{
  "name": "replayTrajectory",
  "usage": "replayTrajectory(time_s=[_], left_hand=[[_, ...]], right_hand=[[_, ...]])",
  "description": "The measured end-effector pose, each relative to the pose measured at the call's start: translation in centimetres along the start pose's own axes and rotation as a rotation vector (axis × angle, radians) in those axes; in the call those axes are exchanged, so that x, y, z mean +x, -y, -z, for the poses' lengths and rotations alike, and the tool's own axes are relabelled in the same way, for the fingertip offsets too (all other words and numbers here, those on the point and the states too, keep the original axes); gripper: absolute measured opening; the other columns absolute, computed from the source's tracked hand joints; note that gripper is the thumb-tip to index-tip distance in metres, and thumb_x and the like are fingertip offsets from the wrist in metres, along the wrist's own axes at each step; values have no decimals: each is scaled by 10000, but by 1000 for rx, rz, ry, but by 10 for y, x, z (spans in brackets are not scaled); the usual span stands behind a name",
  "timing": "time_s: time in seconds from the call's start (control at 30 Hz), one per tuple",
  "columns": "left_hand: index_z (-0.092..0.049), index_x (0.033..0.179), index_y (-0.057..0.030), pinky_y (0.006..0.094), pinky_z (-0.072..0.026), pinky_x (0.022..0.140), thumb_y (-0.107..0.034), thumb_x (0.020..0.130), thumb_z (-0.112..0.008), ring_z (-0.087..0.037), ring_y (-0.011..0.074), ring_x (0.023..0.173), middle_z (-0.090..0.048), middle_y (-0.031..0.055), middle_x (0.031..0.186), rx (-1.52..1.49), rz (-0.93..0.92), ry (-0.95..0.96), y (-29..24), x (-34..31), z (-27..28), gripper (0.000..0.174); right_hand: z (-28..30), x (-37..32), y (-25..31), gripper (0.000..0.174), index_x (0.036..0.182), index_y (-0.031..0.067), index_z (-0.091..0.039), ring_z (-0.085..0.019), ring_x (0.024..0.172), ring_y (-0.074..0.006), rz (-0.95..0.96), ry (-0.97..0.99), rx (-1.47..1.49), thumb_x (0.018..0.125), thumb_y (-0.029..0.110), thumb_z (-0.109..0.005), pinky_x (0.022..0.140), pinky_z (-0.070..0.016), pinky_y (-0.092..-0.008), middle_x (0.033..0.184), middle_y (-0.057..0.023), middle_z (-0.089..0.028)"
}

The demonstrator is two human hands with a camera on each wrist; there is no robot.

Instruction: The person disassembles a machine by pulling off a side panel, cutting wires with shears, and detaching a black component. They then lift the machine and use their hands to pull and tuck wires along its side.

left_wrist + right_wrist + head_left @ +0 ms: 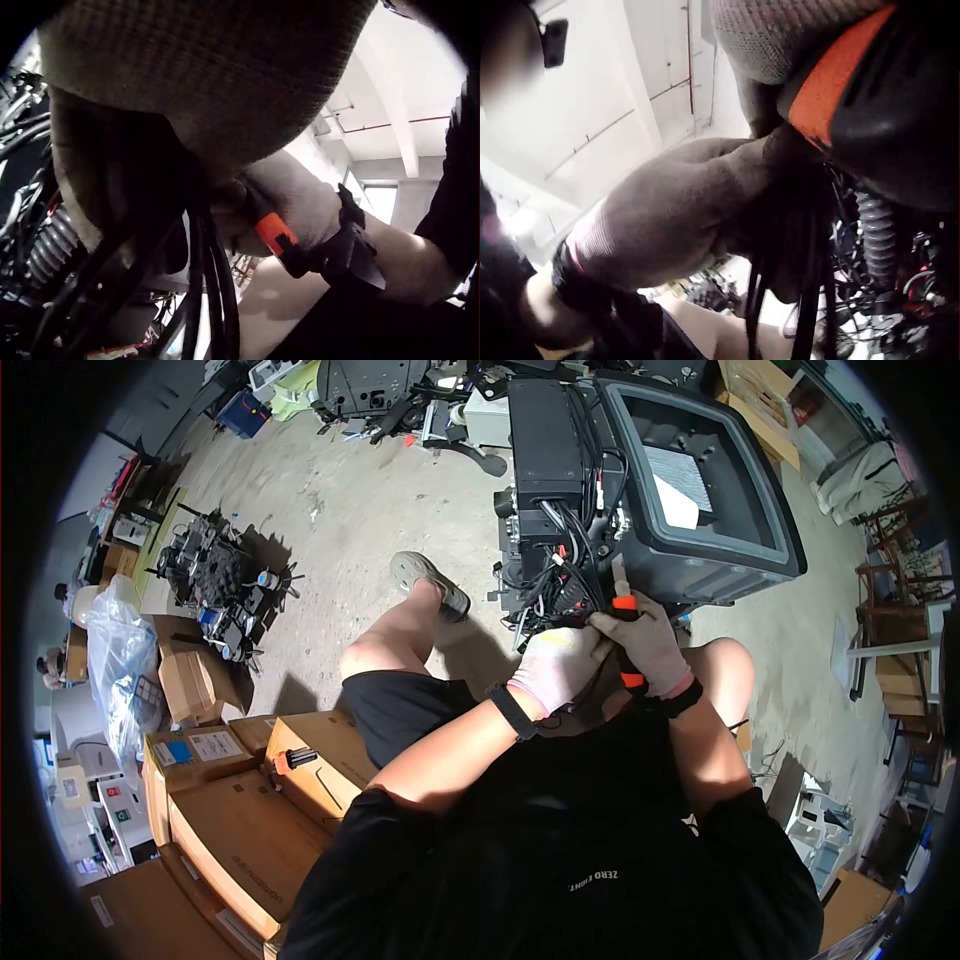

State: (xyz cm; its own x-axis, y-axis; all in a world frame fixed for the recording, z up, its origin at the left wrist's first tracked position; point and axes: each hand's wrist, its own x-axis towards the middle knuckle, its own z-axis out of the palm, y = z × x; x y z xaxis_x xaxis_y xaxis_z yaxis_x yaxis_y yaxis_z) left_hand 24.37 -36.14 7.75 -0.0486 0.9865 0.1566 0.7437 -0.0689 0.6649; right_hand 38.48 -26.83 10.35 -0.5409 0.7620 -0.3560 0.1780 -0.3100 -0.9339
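Clasped in our white-gloved right hand [657,650], the orange-and-black long-handled tool [625,606] points near to far, just right of our white-gloved left hand [560,666] (itself gripping slender black cables [213,285]).

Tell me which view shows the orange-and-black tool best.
The head view: it shows the tool lengthwise in the right hand, with orange visible at two places. The left wrist view shows only one end, in shadow; the right wrist view shows a close-up section, cut off by the frame.
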Motion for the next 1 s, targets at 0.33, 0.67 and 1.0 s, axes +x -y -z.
replayTrajectory(time_s=[0.33, 0.67, 1.0], left_hand=[[-654, 1240, 7, 450, -523, 952, -256, 891, -760, -650, 424, 1118, -696, 257, 1139, 49, 232, -299, 77, 10, 40, 449], [-716, 1016, -31, 490, -506, 858, -149, 884, -709, -649, 376, 951, -709, 159, 965, 226, -67, -405, 83, 5, 13, 177], [-538, 1385, 9, 290, -483, 965, -359, 1040, -623, -606, 138, 1069, -665, 77, 1155, -972, 389, 8, 66, 22, 26, 512]], right_hand=[[23, 18, -16, 256, 1115, -8, -633, -610, 789, -76, 414, -237, -169, 904, 66, -756, 690, -508, -238, 876, -11, -677], [12, 6, -14, 271, 1002, -29, -617, -584, 745, -105, 428, -411, -519, 864, 110, -804, 693, -501, -286, 821, -67, -669], [-4, -11, -28, 323, 1080, 19, -677, -730, 771, -249, 517, 80, -723, 848, 184, -830, 700, -556, -337, 854, -148, -719]])
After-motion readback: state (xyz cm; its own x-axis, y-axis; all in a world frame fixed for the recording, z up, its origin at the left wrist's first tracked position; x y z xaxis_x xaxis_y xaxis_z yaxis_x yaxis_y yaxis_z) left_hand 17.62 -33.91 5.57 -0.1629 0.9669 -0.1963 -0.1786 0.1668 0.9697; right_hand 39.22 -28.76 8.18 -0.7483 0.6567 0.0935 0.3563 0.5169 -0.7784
